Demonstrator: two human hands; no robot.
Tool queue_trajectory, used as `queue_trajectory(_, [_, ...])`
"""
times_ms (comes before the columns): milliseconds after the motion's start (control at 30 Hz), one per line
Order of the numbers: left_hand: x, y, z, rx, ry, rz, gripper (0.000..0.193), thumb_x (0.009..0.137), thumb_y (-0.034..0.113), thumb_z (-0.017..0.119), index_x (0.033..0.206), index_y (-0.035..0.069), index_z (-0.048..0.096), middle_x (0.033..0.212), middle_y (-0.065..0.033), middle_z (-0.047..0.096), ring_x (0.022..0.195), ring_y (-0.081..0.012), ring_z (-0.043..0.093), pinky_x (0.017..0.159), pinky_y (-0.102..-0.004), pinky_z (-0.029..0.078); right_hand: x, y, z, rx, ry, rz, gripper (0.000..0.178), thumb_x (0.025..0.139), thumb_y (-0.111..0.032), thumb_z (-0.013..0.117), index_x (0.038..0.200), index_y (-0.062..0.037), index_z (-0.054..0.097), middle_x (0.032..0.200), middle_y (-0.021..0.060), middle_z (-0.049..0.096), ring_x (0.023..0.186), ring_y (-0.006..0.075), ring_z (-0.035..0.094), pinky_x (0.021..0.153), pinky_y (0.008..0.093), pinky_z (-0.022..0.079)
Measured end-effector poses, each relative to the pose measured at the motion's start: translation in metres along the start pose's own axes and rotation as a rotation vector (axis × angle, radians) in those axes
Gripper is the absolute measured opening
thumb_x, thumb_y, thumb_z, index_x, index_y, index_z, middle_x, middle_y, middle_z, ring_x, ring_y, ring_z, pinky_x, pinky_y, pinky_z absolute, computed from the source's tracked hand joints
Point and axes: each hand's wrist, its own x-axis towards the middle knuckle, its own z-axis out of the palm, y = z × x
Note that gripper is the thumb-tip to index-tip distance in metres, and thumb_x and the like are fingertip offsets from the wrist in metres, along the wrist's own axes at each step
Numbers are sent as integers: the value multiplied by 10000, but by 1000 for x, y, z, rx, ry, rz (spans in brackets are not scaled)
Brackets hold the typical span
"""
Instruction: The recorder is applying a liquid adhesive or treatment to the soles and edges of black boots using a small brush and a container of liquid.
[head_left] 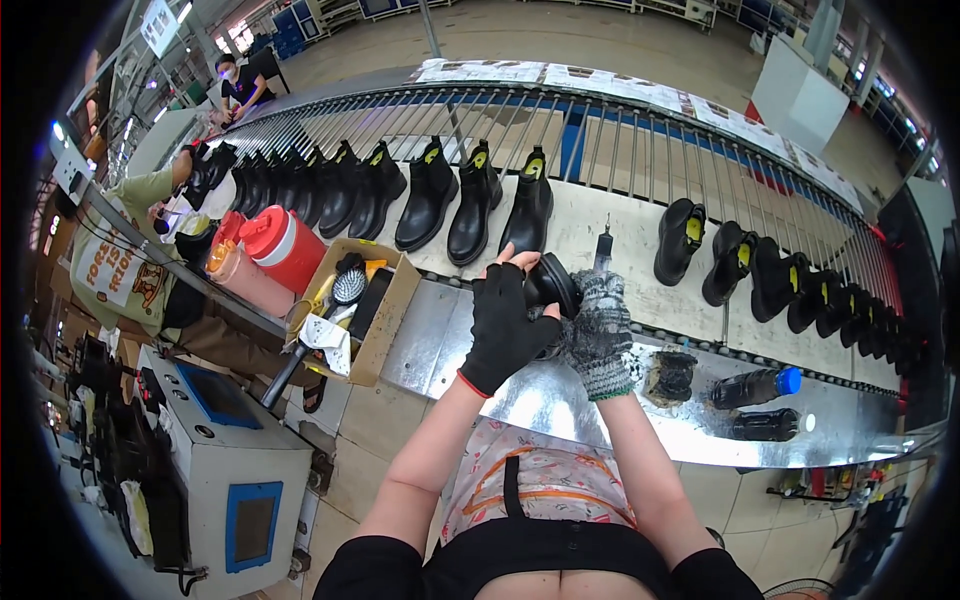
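A black leather boot (548, 286) is between my hands above the metal ledge, its dark sole edge facing right. My left hand (505, 325), in a black fingerless glove with red trim, grips it from the left. My right hand (600, 335), in a grey mottled knit glove with a green cuff, closes against its right side; its fingertips are partly hidden. Just beyond stands an upright black ankle boot (527, 212) with a yellow-green lining. Right of my right hand lies a dark, worn sponge-like block (671, 378).
Black boots (430, 195) line the conveyor (625, 225) leftward, with low black shoes (681, 240) rightward. A cardboard box (385, 315) holds a brush and tools beside a red jug (275, 245). Two dark bottles (750, 388) lie right. A co-worker (125, 255) stands left.
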Motion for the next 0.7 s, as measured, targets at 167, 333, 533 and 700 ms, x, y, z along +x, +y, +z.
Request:
queue_trajectory(167, [5,-1,-2,84,3,85,599,653,85,654,1219,39,464,1181,-138,548,1222,-339,438,1014,-434,312,1,4,2,16,3,-7,457,646,-212,734,1030,-27,570,933,181,542,864,348,565,691,421,481])
queue_trajectory(333, [7,5,-10,50,-41,48,624,660,99,634,1251,34,444,1186,-141,584,1160,-308,484,1022,-437,287,2,9,8,-86,40,-161,486,654,-285,733,1031,-31,563,942,178,551,867,356,565,700,435,480])
queue_trajectory(533, [8,8,-3,-26,-74,0,628,661,157,626,1247,26,441,1183,-125,551,1107,-269,530,1026,-482,264,4,1,-9,7,-100,75,470,658,-308,729,1007,-35,570,963,196,556,954,369,549,770,439,472])
queue_trajectory(700, [4,8,-7,71,-53,55,631,669,152,627,1254,22,429,1172,-137,559,1096,-271,534,1025,-490,264,1,3,-1,7,-33,-26,468,672,-307,727,1019,-32,572,936,189,556,906,366,558,732,445,476])
